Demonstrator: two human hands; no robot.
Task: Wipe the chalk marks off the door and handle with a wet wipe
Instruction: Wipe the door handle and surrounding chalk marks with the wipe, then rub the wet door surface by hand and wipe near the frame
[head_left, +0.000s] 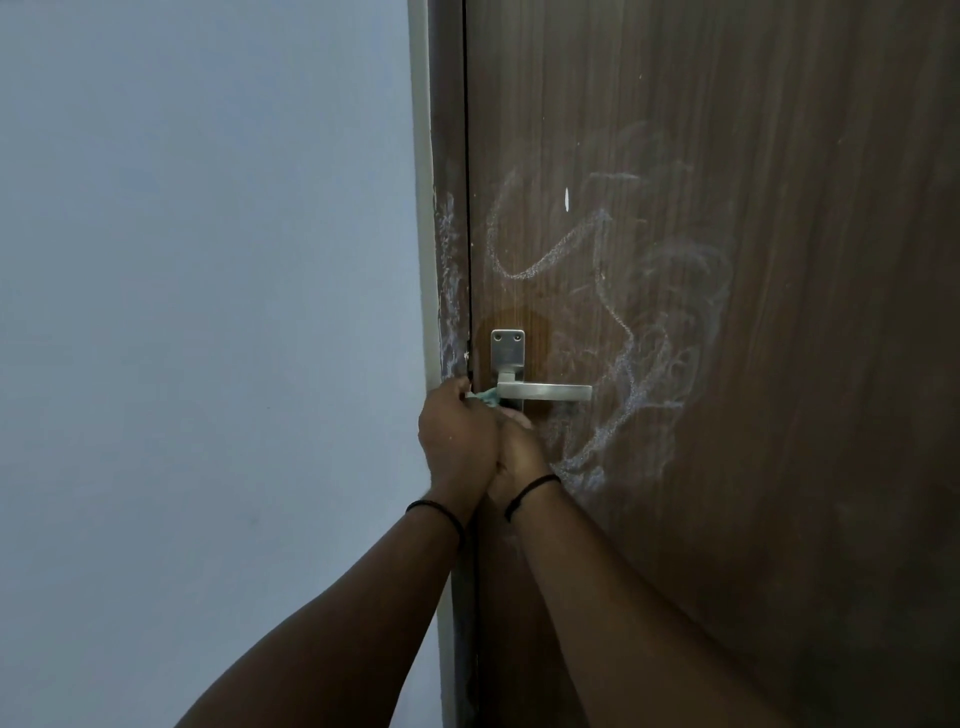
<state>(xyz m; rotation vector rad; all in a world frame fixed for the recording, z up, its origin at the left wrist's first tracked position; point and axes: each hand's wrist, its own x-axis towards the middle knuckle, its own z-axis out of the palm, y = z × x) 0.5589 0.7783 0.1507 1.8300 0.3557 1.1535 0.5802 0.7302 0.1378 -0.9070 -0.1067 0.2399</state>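
My left hand (457, 436) and right hand (519, 447) meet just below the lever handle (545, 392), centre of frame. The left fingers pinch a greenish wet wipe (485, 397) against the handle's base; the right hand's fingers are hidden, so I cannot tell their grip. I judge the task barely begun: chalk marks (644, 364) cover the door (779, 260) right of the handle and streak the door frame (448, 270). No containers in view.

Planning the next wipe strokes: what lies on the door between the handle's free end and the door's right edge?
Head view: white chalk scribbles just beyond the silver lever handle, then bare brown wooden door.
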